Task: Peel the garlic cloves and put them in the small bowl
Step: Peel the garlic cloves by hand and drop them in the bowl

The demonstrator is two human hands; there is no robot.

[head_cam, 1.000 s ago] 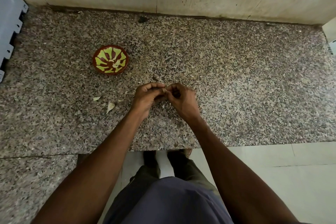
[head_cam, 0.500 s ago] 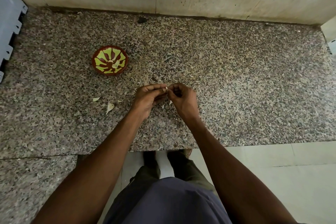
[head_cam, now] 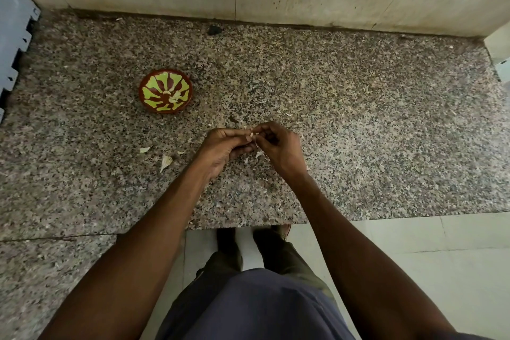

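Observation:
Over the granite counter my left hand [head_cam: 223,145] and my right hand [head_cam: 278,146] meet fingertip to fingertip, both pinching a small pale garlic clove [head_cam: 252,134] between them. Most of the clove is hidden by my fingers. The small bowl [head_cam: 149,92], brown with yellow-green leaf marks, sits to the upper left of my hands, and a few pale peeled cloves [head_cam: 174,96] lie inside it.
Loose garlic skins [head_cam: 165,161] lie on the granite counter [head_cam: 358,132] left of my hands, with smaller bits [head_cam: 258,154] under them. A grey notched panel [head_cam: 13,36] stands at the far left, a wall runs behind, and the counter's front edge is near my feet.
My hands have stayed in place, working the clove; a bit more white clove shows between my fingertips, and small skin flakes lie beneath them.

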